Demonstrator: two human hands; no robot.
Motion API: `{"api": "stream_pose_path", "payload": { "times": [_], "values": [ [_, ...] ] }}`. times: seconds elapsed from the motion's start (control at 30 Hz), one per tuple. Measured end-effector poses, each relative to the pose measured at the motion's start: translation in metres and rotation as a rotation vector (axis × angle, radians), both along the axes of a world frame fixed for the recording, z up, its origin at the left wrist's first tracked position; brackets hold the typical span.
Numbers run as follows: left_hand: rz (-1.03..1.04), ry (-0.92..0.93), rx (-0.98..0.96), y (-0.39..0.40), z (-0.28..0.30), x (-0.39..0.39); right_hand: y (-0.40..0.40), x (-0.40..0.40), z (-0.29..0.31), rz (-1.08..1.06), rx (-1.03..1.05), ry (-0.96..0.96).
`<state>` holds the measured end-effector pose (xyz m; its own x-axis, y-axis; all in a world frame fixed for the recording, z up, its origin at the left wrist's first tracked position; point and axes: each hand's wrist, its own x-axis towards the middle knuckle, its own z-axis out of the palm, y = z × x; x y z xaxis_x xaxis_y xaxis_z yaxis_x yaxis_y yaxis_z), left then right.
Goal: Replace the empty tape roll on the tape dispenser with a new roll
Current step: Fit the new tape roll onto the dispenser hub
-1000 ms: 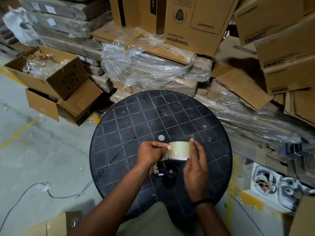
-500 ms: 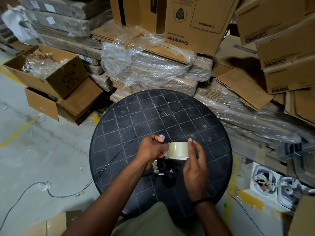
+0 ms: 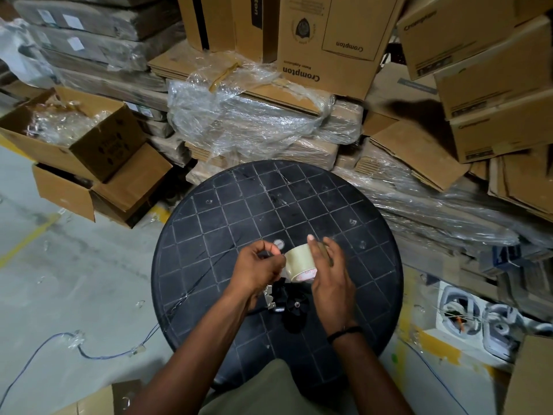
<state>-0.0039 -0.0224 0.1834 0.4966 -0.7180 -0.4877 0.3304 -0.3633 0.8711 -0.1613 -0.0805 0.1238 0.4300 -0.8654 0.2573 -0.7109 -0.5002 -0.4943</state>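
Cardboard cartons (image 3: 326,40), some printed "Crompton", are stacked along the far side of a warehouse floor, with flattened card bundles under loose clear plastic wrap (image 3: 245,115) below them. An open carton (image 3: 74,136) stuffed with plastic sits at the far left. In front of the stacks stands a round black table (image 3: 209,223), its top scored with a grid of pale lines.

Over the middle of the table, towards its near edge, a person holds a new roll of clear packing tape (image 3: 299,260) in both bare hands. The right hand (image 3: 330,274) cups the roll from the right, fingers curled over its top and outer side, so the roll sits tilted, just in front of the palm. The left hand (image 3: 257,269) is at the roll's left face, thumb and fingertips pinched together on its edge; whether they grip a loose tape end cannot be told. A dark band circles the right wrist.

Directly beneath the hands, on the tabletop, lies the black tape dispenser (image 3: 294,307), its toothed metal blade (image 3: 269,296) showing just below the left hand. The roll is held above it, apart from it.

A thin blue cable (image 3: 59,339) trails across the grey floor at the left.
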Motion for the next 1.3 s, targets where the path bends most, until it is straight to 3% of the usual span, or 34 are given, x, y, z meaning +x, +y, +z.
{"api": "stream_pose_path", "payload": {
  "times": [0.2, 0.27, 0.43, 0.53, 0.63, 0.77, 0.87, 1.3],
  "values": [
    [0.064, 0.177, 0.122, 0.000, -0.019, 0.016, -0.002, 0.009, -0.018, -0.007, 0.026, 0.104],
    [0.061, 0.280, 0.174, 0.001, -0.030, 0.027, -0.003, 0.013, -0.028, -0.149, 0.199, -0.080],
    [0.006, 0.459, 0.238, -0.005, -0.058, 0.036, -0.001, 0.024, -0.060, -0.474, 1.019, -0.755],
    [0.040, 0.511, 0.255, -0.010, -0.071, 0.042, 0.001, 0.021, -0.072, -0.567, 1.234, -0.893],
    [0.030, 0.494, 0.297, -0.015, -0.083, 0.053, -0.004, 0.016, -0.075, -0.522, 1.082, -0.771],
    [-0.030, 0.439, 0.392, -0.027, -0.100, 0.059, -0.022, 0.016, -0.072, -0.344, 0.652, -0.309],
    [-0.059, 0.394, 0.446, -0.039, -0.110, 0.062, -0.034, 0.019, -0.076, -0.223, 0.487, -0.116],
    [-0.278, 0.112, 0.749, -0.049, -0.172, 0.083, -0.026, 0.014, -0.133, 0.011, 0.509, 0.501]
  ]
}}
